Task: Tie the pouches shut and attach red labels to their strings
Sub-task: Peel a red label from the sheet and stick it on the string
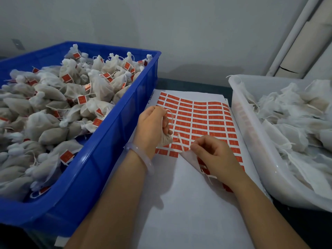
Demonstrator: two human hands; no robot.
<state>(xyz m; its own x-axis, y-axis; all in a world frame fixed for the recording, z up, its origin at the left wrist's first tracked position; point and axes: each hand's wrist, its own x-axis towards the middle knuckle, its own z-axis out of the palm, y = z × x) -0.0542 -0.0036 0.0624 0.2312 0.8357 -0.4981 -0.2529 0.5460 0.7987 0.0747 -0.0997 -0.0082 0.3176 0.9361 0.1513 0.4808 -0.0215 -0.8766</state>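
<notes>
Noted pouch (166, 140) in grip of left hand (152, 123), fingers curled round neck, body hanging below fist, over label sheet (197, 97). Traced string (180, 141) from pouch down-right toward right hand (213, 153); long axis diagonal, far-left to near-right. Found right hand pinching string end just at lifted sheet corner; cannot tell whether label sits between fingertips. Judged right hand nearer to red labels (213, 121). Logged sheet on white paper (179, 203) over dark surface (188, 83), between blue crate (107, 159) of labelled pouches (53, 105) and white bin (251, 141) of unlabelled pouches (296, 114). Grey wall (161, 24) behind.
</notes>
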